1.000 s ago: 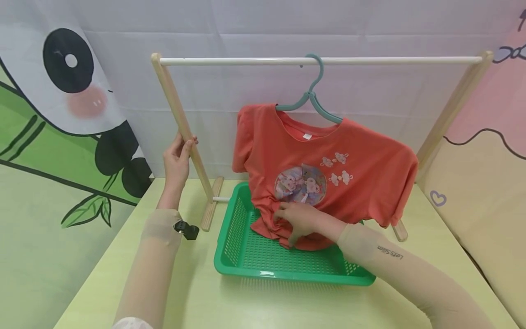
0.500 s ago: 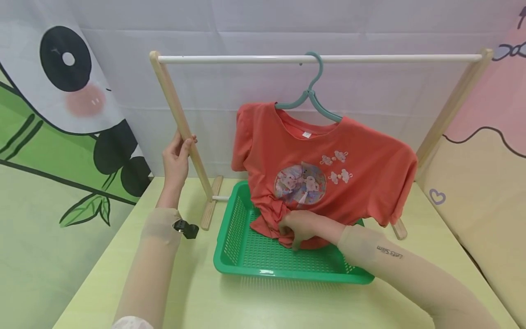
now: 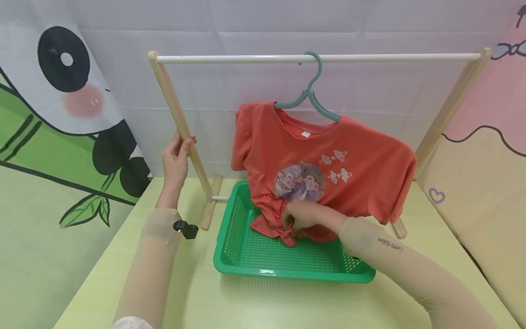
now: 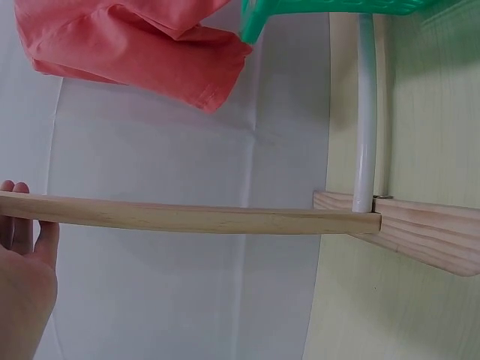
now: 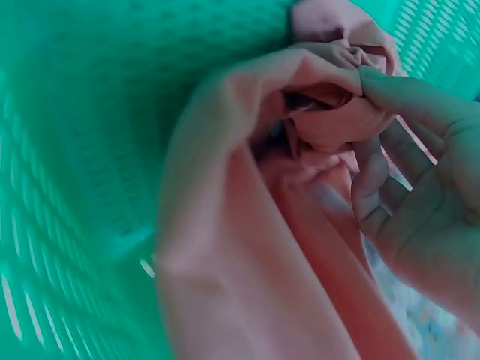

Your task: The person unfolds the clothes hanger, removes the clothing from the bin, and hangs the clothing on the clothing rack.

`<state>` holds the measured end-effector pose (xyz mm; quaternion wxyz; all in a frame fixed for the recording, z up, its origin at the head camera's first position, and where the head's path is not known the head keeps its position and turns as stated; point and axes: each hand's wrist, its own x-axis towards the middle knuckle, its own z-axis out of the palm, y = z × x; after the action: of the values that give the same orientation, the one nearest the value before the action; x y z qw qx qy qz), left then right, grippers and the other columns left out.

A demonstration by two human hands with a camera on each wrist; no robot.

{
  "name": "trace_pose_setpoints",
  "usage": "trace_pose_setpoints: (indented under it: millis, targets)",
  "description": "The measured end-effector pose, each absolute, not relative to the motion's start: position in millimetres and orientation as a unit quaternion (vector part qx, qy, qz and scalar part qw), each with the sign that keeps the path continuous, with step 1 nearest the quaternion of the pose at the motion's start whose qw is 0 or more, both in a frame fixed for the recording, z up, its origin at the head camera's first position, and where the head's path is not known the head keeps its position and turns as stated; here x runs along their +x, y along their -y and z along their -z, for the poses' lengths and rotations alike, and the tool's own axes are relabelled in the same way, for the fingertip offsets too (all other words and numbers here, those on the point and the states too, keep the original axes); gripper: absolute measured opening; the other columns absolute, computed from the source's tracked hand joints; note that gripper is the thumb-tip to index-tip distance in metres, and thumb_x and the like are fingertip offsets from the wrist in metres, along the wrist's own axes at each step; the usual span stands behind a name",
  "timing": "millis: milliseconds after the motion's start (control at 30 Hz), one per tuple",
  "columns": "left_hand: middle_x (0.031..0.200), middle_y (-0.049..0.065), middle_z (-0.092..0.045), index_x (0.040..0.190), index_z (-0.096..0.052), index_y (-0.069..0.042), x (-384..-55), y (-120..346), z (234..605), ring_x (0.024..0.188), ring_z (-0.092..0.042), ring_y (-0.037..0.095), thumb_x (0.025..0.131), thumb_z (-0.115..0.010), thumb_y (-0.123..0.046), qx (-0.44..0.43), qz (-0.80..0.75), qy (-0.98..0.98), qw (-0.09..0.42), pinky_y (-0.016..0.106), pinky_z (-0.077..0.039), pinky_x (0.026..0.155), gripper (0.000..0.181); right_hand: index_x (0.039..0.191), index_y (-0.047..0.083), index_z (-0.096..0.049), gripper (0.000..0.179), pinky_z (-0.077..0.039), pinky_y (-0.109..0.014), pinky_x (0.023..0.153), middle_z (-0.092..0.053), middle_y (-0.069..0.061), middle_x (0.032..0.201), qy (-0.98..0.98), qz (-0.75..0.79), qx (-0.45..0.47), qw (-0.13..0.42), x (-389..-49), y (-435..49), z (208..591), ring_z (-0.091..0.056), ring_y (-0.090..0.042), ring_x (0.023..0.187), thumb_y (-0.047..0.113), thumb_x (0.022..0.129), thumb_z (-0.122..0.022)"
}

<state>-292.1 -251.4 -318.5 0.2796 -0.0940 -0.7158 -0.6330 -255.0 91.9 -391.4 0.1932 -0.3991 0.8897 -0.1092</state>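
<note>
A coral-red T-shirt (image 3: 263, 151) with a round printed picture hangs from a teal hanger (image 3: 315, 98) hooked over the rack's white bar. Its lower part is bunched, and the hem dips into a green plastic basket (image 3: 296, 277). My right hand (image 3: 302, 214) pinches the bunched hem between thumb and fingers; the right wrist view shows that hand (image 5: 442, 165) against the folded fabric (image 5: 225, 225). On the left, my left hand (image 3: 176, 160) grips the rack's wooden post (image 3: 174, 103), thumb in front. The left wrist view shows the same post (image 4: 202, 217) down to its foot.
The rack's white top bar (image 3: 390, 58) spans to a right wooden post (image 3: 448, 114). Its wooden foot (image 3: 211, 205) stands on the pale yellow table (image 3: 197, 292) left of the basket. Printed cloth walls (image 3: 222, 132) enclose the back and sides.
My right hand has shifted slightly across the bunched hem and now pinches it, lifting part of its lower edge. My left hand stays on the post.
</note>
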Motion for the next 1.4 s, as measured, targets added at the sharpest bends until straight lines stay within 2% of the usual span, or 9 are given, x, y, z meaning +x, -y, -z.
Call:
trace_pose_setpoints:
  millis: [100, 167, 400, 433, 633, 900, 1033, 1267, 1400]
  targets:
    - [0.122, 0.020, -0.067, 0.143, -0.054, -0.017, -292, 251, 318, 0.102, -0.065, 0.004, 0.102, -0.054, -0.016, -0.094, 0.629, 0.719, 0.280, 0.019, -0.050, 0.087, 0.041, 0.089, 0.018, -0.077, 0.020, -0.052, -0.026, 0.071, -0.073, 0.005, 0.087, -0.890, 0.137, -0.401, 0.167, -262, -100, 379, -0.060, -0.008, 0.078, 0.000, 0.081, -0.074]
    - [0.124, 0.023, -0.066, 0.143, -0.053, -0.018, -292, 251, 317, 0.102, -0.065, 0.003, 0.102, -0.053, -0.016, -0.095, 0.627, 0.721, 0.280, 0.020, -0.049, 0.087, 0.041, 0.092, 0.017, -0.077, 0.017, -0.051, -0.027, 0.074, -0.073, 0.004, 0.088, -0.893, 0.154, -0.396, 0.146, -267, -106, 370, -0.059, -0.008, 0.078, 0.003, 0.083, -0.073]
    - [0.104, -0.011, -0.071, 0.143, -0.053, -0.010, -294, 252, 319, 0.100, -0.065, 0.004, 0.102, -0.054, -0.014, -0.106, 0.631, 0.714, 0.283, 0.020, -0.049, 0.084, 0.042, 0.100, 0.015, -0.075, 0.015, -0.048, -0.032, 0.078, -0.071, 0.000, 0.094, -0.907, 0.220, -0.355, 0.055, -282, -124, 342, -0.056, -0.016, 0.082, 0.005, 0.090, -0.069]
    - [0.103, -0.011, -0.071, 0.143, -0.053, -0.010, -294, 252, 319, 0.100, -0.065, 0.004, 0.102, -0.054, -0.015, -0.105, 0.631, 0.714, 0.283, 0.020, -0.049, 0.084, 0.041, 0.100, 0.013, -0.075, 0.014, -0.049, -0.033, 0.077, -0.071, -0.001, 0.095, -0.905, 0.232, -0.353, 0.041, -284, -126, 339, -0.057, -0.017, 0.084, 0.005, 0.090, -0.068]
    - [0.118, 0.018, -0.069, 0.142, -0.055, -0.015, -296, 253, 321, 0.101, -0.065, 0.003, 0.102, -0.054, -0.017, -0.101, 0.631, 0.716, 0.283, 0.021, -0.048, 0.083, 0.041, 0.102, 0.008, -0.075, 0.015, -0.051, -0.038, 0.084, -0.071, -0.007, 0.100, -0.904, 0.281, -0.323, -0.003, -296, -133, 323, -0.059, -0.023, 0.093, 0.004, 0.092, -0.065]
    - [0.116, 0.007, -0.072, 0.144, -0.053, -0.017, -296, 254, 323, 0.103, -0.065, 0.002, 0.102, -0.054, -0.017, -0.099, 0.627, 0.719, 0.282, 0.021, -0.049, 0.085, 0.042, 0.105, 0.006, -0.072, 0.016, -0.049, -0.048, 0.095, -0.067, -0.012, 0.110, -0.905, 0.338, -0.255, -0.047, -321, -149, 313, -0.058, -0.029, 0.105, 0.004, 0.094, -0.060]
    - [0.108, -0.008, -0.071, 0.144, -0.052, -0.018, -294, 254, 323, 0.102, -0.066, 0.004, 0.102, -0.054, -0.016, -0.101, 0.631, 0.716, 0.282, 0.020, -0.050, 0.086, 0.043, 0.108, 0.005, -0.069, 0.018, -0.048, -0.049, 0.096, -0.064, -0.014, 0.113, -0.899, 0.377, -0.209, -0.070, -330, -151, 311, -0.057, -0.030, 0.106, 0.005, 0.095, -0.058]
    - [0.117, 0.014, -0.071, 0.143, -0.054, -0.015, -295, 254, 324, 0.103, -0.066, 0.007, 0.102, -0.054, -0.015, -0.103, 0.632, 0.713, 0.285, 0.019, -0.050, 0.086, 0.042, 0.117, 0.007, -0.063, 0.023, -0.047, -0.046, 0.097, -0.061, -0.012, 0.118, -0.871, 0.450, -0.154, -0.124, -342, -147, 308, -0.054, -0.029, 0.109, 0.009, 0.095, -0.058]
    - [0.106, -0.005, -0.073, 0.143, -0.054, -0.017, -295, 255, 324, 0.102, -0.066, 0.007, 0.101, -0.055, -0.014, -0.104, 0.637, 0.709, 0.283, 0.019, -0.050, 0.086, 0.042, 0.122, 0.010, -0.061, 0.026, -0.045, -0.047, 0.102, -0.061, -0.010, 0.122, -0.860, 0.469, -0.131, -0.153, -346, -142, 311, -0.053, -0.027, 0.113, 0.013, 0.096, -0.059]
